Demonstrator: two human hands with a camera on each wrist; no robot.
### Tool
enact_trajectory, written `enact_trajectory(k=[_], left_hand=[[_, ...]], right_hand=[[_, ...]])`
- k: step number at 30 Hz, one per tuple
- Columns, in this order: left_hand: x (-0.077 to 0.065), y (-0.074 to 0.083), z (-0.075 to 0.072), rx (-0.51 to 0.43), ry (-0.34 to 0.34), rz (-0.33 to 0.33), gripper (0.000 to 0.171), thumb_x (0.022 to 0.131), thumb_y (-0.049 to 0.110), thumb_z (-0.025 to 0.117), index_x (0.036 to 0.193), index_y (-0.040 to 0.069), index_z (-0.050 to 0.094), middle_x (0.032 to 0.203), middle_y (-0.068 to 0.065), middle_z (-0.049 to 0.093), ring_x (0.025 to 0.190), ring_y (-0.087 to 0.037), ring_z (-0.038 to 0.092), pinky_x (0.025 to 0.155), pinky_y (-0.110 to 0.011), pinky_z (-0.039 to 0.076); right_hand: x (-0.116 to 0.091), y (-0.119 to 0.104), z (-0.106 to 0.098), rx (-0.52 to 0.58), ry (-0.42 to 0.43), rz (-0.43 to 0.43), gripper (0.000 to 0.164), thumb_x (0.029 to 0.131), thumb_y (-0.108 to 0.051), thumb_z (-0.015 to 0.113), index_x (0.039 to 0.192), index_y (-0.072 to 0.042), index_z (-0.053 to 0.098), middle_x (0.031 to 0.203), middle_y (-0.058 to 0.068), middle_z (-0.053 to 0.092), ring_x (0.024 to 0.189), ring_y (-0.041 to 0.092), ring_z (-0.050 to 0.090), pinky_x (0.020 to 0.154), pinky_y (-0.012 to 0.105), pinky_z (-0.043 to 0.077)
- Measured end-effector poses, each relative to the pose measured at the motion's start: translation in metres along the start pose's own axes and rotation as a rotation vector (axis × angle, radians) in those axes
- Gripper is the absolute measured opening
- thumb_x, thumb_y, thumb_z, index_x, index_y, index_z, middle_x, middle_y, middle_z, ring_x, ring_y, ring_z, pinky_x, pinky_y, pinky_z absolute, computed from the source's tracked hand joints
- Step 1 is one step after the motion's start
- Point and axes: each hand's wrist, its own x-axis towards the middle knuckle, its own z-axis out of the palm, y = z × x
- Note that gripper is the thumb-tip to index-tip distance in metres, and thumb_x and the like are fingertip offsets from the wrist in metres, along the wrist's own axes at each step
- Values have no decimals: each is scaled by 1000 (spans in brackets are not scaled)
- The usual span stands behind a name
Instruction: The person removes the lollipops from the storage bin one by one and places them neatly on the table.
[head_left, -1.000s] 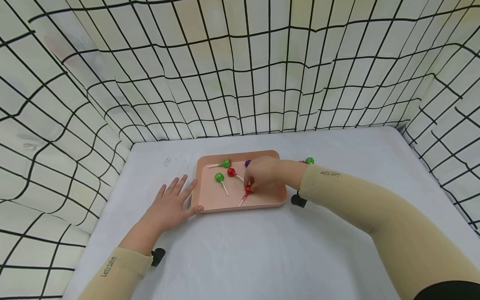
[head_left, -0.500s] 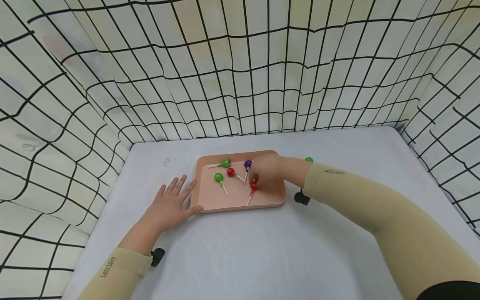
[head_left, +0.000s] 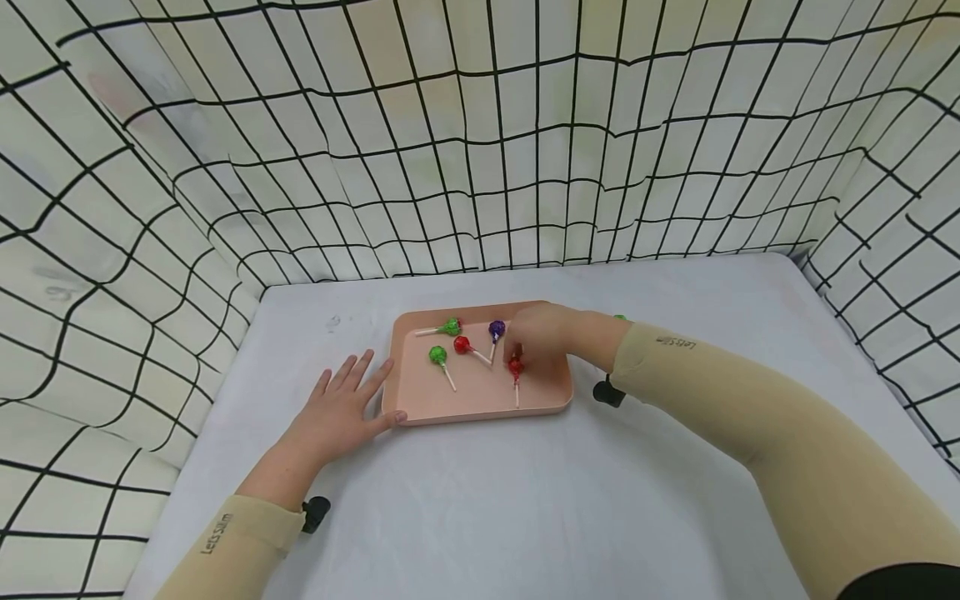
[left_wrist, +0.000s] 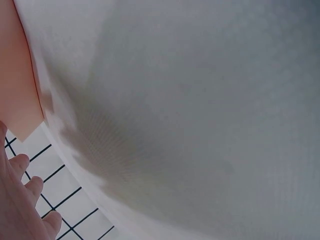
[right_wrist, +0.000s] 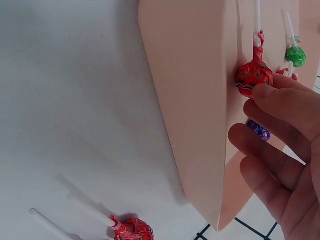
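Observation:
My right hand (head_left: 542, 335) pinches the wrapped head of a red lollipop (right_wrist: 255, 77) between thumb and index finger, inside the pink tray (head_left: 420, 400). Its white stick points toward the tray's near edge. To the left in the tray lie another red lollipop (head_left: 462, 344), a purple lollipop (head_left: 497, 329) close by my knuckles, a green lollipop (head_left: 438, 356) and a second green lollipop (head_left: 452, 327) near the back rim. With spread, straight fingers, my left hand (head_left: 333, 421) touches the tray's left side, the thumb at the near left corner.
Outside the tray, past its right side, a red lollipop (right_wrist: 134, 230) lies on the white tablecloth (head_left: 480, 500). A green lollipop (head_left: 620, 317) there is mostly hidden by my right forearm. Black-lined grid walls (head_left: 510, 200) enclose the table at back and sides.
My right hand has shifted right within the tray, taking the red lollipop along. Its stick has swung from slanting left to nearly straight toward me. The left hand stays put.

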Motion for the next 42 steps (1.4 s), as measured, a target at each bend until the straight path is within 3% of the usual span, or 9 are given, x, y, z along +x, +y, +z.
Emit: enact_trajectory(k=[10,26,42], left_hand=[[0,0,0,-1,0,-4,94,89,74,48,159,18,22,164,-19,13,149,-42,8,117,-65,6],[1,-1,3,7,-3,-10,93,89,73,48,159,18,22,164,-19,13,149,-42,8,117,-65,5],[1,-2,5,8,3,-10,94,89,74,48,160,18,21,164,-19,13,149,-42,8,117,-65,5]], right_hand=[[-2,6,-2,95,2,53,21,96,-20,67,113,-26,77,113,-9,70,113,14,55,104,39,44],[2,7,4,128,-8,36,20,91,-28,74,110,-27,78,99,-13,70,95,6,60,92,25,49],[3,1,11,133,11,39,16,91,-25,73,106,-28,79,92,-14,67,91,10,58,86,26,48]])
